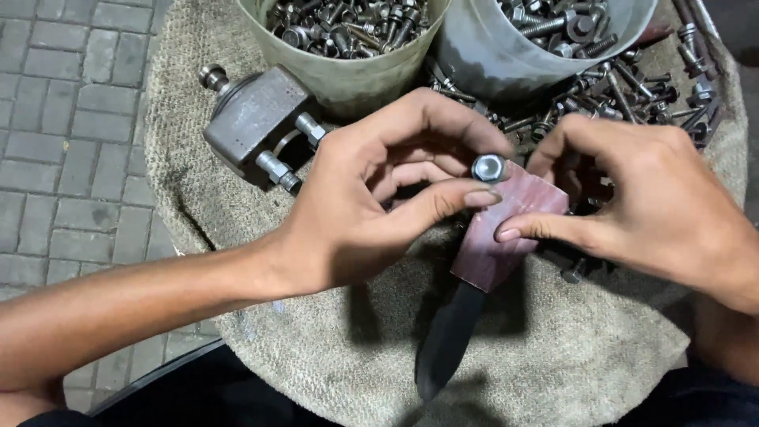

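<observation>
My left hand pinches a silver hex-head bolt between thumb and fingers. The bolt head sits at the top edge of a reddish-brown flat block with a dark black blade-like strip hanging below it. My right hand touches the block from the right, the forefinger laid across its face and the other fingers curled behind it. Both hands hover over a burlap cloth.
Two plastic buckets filled with bolts stand at the back. Loose bolts and screws lie scattered at the back right. A grey metal fitting with threaded studs rests at the left. Paving bricks lie to the left.
</observation>
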